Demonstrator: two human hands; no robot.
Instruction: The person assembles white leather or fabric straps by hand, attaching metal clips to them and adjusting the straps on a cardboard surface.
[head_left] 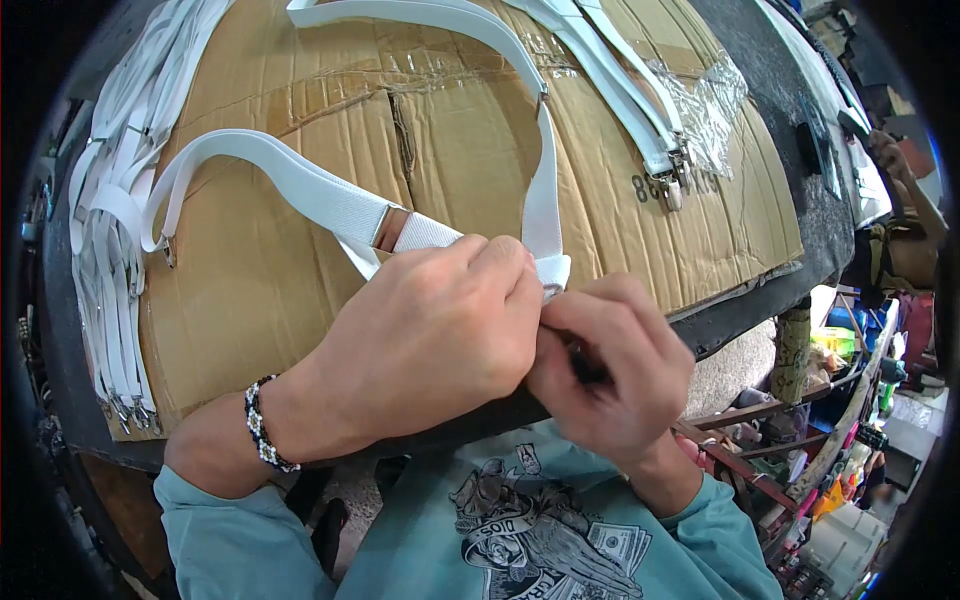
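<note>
White elastic straps with metal fittings (330, 200) loop over a brown cardboard sheet (470, 130). My left hand (430, 320), with a beaded bracelet at its wrist, is closed on the strap where its bands meet near the cardboard's front edge. Just right of it, my right hand (615, 365) has its fingers curled and pressed together at the folded strap end. Whatever lies between those fingertips is hidden. A metal slider (391, 227) sits on the wide band above my left hand.
A bundle of white straps with clips (115, 270) hangs over the cardboard's left side. More clipped straps (620, 90) and clear plastic (710, 110) lie at the upper right. A cluttered rack (790, 440) stands at the right. Another person's arm (915, 190) shows at the far right.
</note>
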